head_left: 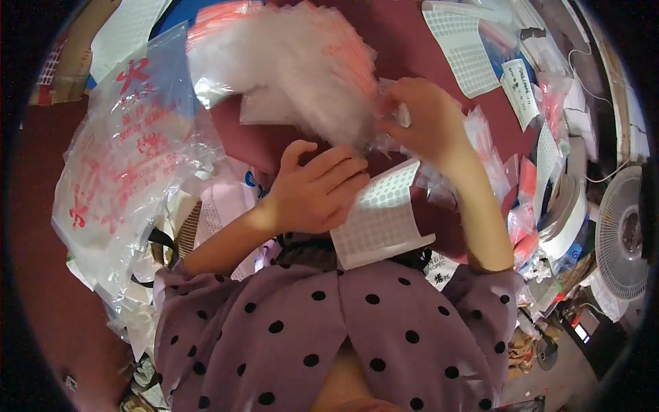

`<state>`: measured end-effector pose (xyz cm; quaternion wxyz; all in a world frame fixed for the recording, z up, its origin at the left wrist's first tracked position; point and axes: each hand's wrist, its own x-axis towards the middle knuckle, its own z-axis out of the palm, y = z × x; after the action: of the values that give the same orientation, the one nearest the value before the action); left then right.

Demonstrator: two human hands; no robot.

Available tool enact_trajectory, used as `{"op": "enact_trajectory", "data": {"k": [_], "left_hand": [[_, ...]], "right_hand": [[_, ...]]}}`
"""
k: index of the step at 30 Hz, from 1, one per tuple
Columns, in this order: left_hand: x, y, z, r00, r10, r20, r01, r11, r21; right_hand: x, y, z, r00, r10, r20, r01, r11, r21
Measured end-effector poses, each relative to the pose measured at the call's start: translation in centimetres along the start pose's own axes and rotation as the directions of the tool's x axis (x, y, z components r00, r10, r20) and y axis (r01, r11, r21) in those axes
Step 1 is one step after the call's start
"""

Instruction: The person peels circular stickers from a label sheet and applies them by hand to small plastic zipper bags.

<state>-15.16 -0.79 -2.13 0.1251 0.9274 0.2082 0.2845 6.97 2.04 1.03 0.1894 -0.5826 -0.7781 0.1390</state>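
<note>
Near the middle, my left hand point(317, 187) lies beside a white sheet of round stickers point(377, 216), with its fingers apart at the sheet's upper left edge. Up and to the right, my right hand point(422, 120) has its fingers pinched together at the edge of a clear plastic bag point(343, 123), which is blurred by motion. Behind the hands spreads a large pile of clear bags with red edges point(274, 51). The sticker sheet slants in front of my body, its lower edge curled.
A big clear bag with red print point(130, 151) covers the left side. More sticker sheets point(463, 51) lie at the upper right. Small bags point(491, 147) and a fan point(623, 233) are on the right. The tabletop point(405, 27) is dark red.
</note>
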Motion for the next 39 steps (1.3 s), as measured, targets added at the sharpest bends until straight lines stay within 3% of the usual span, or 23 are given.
{"op": "enact_trajectory", "data": {"k": [2,3,5,6,8,9,11,12,13,14,16,19,21,23,26,30,32,33,35,36,37,38,39], "left_hand": [[-0.1,0.3,-0.1,1.000,0.023,-0.011,-0.024,0.993,-0.112],[-0.2,0.5,-0.2,1.000,0.025,-0.009,-0.026,0.994,-0.109],[-0.4,0.8,-0.4,1.000,0.006,0.021,-0.003,0.985,-0.170],[-0.3,0.8,-0.7,1.000,0.008,0.019,-0.005,0.987,-0.163],[0.1,1.1,-1.4,0.993,-0.113,0.045,0.122,0.911,-0.394],[0.2,1.4,-1.6,0.994,-0.108,0.034,0.112,0.914,-0.389],[0.4,2.2,-1.9,0.854,-0.443,0.274,0.501,0.556,-0.663],[0.6,2.1,-1.9,0.857,-0.445,0.260,0.493,0.559,-0.667],[0.8,1.9,-1.9,0.823,-0.467,0.324,0.535,0.445,-0.718],[0.8,1.9,-1.8,0.785,-0.478,0.394,0.574,0.320,-0.754],[0.7,1.7,-0.9,0.772,-0.457,0.443,0.597,0.278,-0.752],[1.2,2.2,-0.4,0.758,-0.407,0.510,0.615,0.183,-0.767],[1.6,2.5,-0.6,0.755,-0.390,0.527,0.610,0.123,-0.783],[1.7,2.5,-0.9,0.669,-0.327,0.668,0.702,-0.017,-0.712],[1.6,2.5,-1.0,0.637,-0.274,0.720,0.720,-0.122,-0.683],[1.2,2.1,-1.0,0.662,-0.275,0.697,0.707,-0.077,-0.703],[1.4,1.7,-1.7,0.577,-0.229,0.784,0.770,-0.167,-0.616],[1.1,1.7,-1.4,0.577,-0.233,0.783,0.769,-0.165,-0.617],[0.5,1.9,-0.4,0.836,-0.400,0.376,0.480,0.199,-0.854],[1.2,1.7,-1.2,0.834,-0.399,0.381,0.484,0.199,-0.852],[2.5,1.1,-2.5,0.921,-0.327,0.214,0.383,0.649,-0.658],[3.4,0.6,-3.0,0.980,-0.169,0.100,0.192,0.936,-0.296],[3.9,0.0,-2.6,0.980,-0.166,0.108,0.191,0.935,-0.297]], "right_hand": [[0.4,-0.6,1.1,0.985,0.013,0.171,-0.035,0.992,0.125],[0.4,-0.6,1.5,0.986,0.012,0.168,-0.033,0.991,0.126],[0.6,-0.7,1.9,0.979,0.096,0.181,-0.069,0.986,-0.149],[0.8,-0.8,1.4,0.980,0.091,0.177,-0.065,0.987,-0.149],[1.1,-1.0,-0.4,0.958,0.196,0.209,-0.121,0.938,-0.326],[0.7,-0.6,-0.9,0.961,0.192,0.201,-0.117,0.935,-0.334],[-0.2,-0.2,-1.6,0.976,0.145,0.162,-0.095,0.954,-0.283],[-0.7,-0.5,-2.0,0.978,0.137,0.161,-0.085,0.953,-0.292],[-1.4,-1.2,-2.5,0.987,0.073,0.144,-0.075,0.997,0.012],[-2.3,-2.0,-2.9,0.993,0.020,0.115,-0.057,0.946,0.320],[-3.5,-5.4,-3.6,0.961,0.045,0.272,-0.197,0.803,0.562],[-4.6,-6.6,-3.0,0.989,-0.098,0.113,0.065,0.962,0.265],[-5.2,-6.4,-2.7,0.992,-0.099,0.078,0.080,0.973,0.217],[-5.8,-6.4,-2.6,0.998,-0.041,0.039,0.028,0.958,0.285],[-6.4,-6.9,-2.6,1.000,-0.021,0.009,0.018,0.969,0.246],[-6.8,-7.2,-2.1,0.999,-0.031,-0.015,0.033,0.973,0.228],[-7.1,-7.3,-2.1,0.935,-0.344,-0.084,0.336,0.937,-0.096],[-6.9,-7.1,-2.2,0.934,-0.347,-0.085,0.340,0.936,-0.095],[-6.3,-6.2,-2.5,0.965,-0.256,0.061,0.241,0.953,0.186],[-5.5,-5.3,-2.2,0.984,-0.135,-0.116,0.160,0.956,0.246],[-4.4,-5.1,-2.7,0.963,0.241,-0.117,-0.164,0.875,0.456],[-2.4,-3.1,-2.7,0.964,0.241,-0.109,-0.189,0.916,0.353],[-1.3,-1.0,-1.8,0.964,0.259,-0.062,-0.215,0.895,0.392]]}}
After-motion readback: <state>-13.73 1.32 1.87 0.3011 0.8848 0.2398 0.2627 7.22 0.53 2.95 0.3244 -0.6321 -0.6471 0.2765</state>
